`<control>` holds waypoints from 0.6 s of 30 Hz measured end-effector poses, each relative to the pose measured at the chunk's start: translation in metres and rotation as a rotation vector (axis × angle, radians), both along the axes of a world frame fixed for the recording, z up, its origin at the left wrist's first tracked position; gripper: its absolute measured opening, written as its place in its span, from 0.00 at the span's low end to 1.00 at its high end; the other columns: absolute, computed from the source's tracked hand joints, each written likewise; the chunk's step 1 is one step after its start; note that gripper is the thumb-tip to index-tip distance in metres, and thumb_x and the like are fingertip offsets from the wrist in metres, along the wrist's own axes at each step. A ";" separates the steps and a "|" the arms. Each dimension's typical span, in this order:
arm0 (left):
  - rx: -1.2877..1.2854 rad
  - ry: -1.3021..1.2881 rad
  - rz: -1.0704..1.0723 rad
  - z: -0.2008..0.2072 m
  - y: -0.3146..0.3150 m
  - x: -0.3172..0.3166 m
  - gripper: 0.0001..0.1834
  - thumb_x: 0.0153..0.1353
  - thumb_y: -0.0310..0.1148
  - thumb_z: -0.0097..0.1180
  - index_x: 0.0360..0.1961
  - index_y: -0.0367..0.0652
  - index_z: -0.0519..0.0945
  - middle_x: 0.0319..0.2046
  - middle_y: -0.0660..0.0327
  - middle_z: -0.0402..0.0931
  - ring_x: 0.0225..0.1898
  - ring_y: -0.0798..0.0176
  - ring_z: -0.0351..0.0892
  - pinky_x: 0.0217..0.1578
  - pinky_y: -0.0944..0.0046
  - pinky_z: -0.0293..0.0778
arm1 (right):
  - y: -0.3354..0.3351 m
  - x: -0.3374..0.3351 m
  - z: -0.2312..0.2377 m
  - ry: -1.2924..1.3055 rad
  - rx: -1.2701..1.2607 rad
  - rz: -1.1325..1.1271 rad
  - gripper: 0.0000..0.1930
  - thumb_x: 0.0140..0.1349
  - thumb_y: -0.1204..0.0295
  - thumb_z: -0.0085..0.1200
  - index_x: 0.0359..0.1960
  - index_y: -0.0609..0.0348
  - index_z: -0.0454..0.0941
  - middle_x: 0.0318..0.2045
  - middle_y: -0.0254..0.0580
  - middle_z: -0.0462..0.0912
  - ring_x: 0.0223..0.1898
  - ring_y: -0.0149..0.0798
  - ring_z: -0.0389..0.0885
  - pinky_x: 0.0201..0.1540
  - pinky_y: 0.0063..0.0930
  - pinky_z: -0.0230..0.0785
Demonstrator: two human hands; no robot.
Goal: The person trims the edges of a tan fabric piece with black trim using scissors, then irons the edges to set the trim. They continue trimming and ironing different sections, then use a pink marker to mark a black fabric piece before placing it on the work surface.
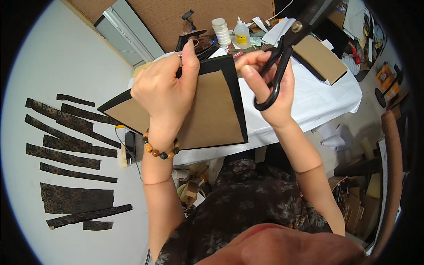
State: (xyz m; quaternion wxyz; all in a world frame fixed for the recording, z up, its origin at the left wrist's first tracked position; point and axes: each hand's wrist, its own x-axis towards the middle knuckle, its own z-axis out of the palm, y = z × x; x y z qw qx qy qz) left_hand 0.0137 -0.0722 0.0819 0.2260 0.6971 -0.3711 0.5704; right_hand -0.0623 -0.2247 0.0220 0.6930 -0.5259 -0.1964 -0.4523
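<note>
My left hand [165,84], with a bead bracelet on its wrist, is closed at the upper edge of a brown board [212,110] that has black borders along its edges. The fingertips are partly hidden; the thumb points up. The board is tilted above the table, its lower edge toward my body. Black-handled scissors [297,27] are in my right hand [282,97], the thumb and fingers at the handle loops. Their blades point away to the upper right. My right fingertips are close to the board's upper right corner.
A white cloth covers the table [309,106]. At its back stand a squeeze bottle [241,35], a white ribbed container [221,32] and a dark phone stand [190,33]. Another brown board [320,57] lies at right. Dark patterned fabric strips [77,198] hang on the left wall.
</note>
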 end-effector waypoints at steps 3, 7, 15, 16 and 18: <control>-0.003 -0.076 -0.008 -0.004 0.002 0.005 0.24 0.55 0.37 0.65 0.09 0.47 0.66 0.08 0.66 0.61 0.11 0.61 0.60 0.15 0.62 0.53 | -0.009 -0.007 -0.002 0.080 -0.017 0.052 0.18 0.58 0.82 0.60 0.40 0.58 0.61 0.37 0.44 0.82 0.28 0.18 0.72 0.33 0.12 0.68; 0.028 -0.160 -0.019 -0.011 -0.002 0.006 0.25 0.55 0.37 0.64 0.10 0.49 0.63 0.09 0.68 0.58 0.12 0.62 0.58 0.16 0.63 0.50 | -0.002 -0.008 0.005 0.129 0.055 0.123 0.20 0.54 0.82 0.64 0.39 0.57 0.62 0.38 0.44 0.83 0.26 0.16 0.70 0.32 0.11 0.67; 0.026 -0.262 -0.065 -0.019 -0.003 0.008 0.26 0.57 0.36 0.61 0.10 0.50 0.59 0.09 0.67 0.53 0.12 0.64 0.53 0.17 0.63 0.46 | 0.002 -0.005 -0.006 -0.064 0.055 0.099 0.22 0.55 0.86 0.61 0.44 0.57 0.61 0.36 0.46 0.81 0.40 0.37 0.85 0.42 0.24 0.77; 0.019 -0.263 -0.075 -0.021 -0.004 0.008 0.26 0.57 0.36 0.61 0.10 0.49 0.59 0.09 0.67 0.52 0.12 0.63 0.53 0.17 0.63 0.46 | 0.001 -0.005 -0.007 -0.094 0.043 0.093 0.22 0.55 0.87 0.61 0.44 0.57 0.61 0.36 0.46 0.81 0.41 0.37 0.85 0.43 0.25 0.77; 0.020 -0.270 -0.071 -0.021 0.001 0.008 0.26 0.58 0.36 0.60 0.09 0.49 0.59 0.09 0.67 0.51 0.12 0.63 0.52 0.18 0.63 0.45 | 0.005 -0.003 -0.008 -0.135 0.015 0.102 0.23 0.55 0.87 0.61 0.45 0.56 0.61 0.37 0.47 0.80 0.41 0.37 0.84 0.42 0.24 0.76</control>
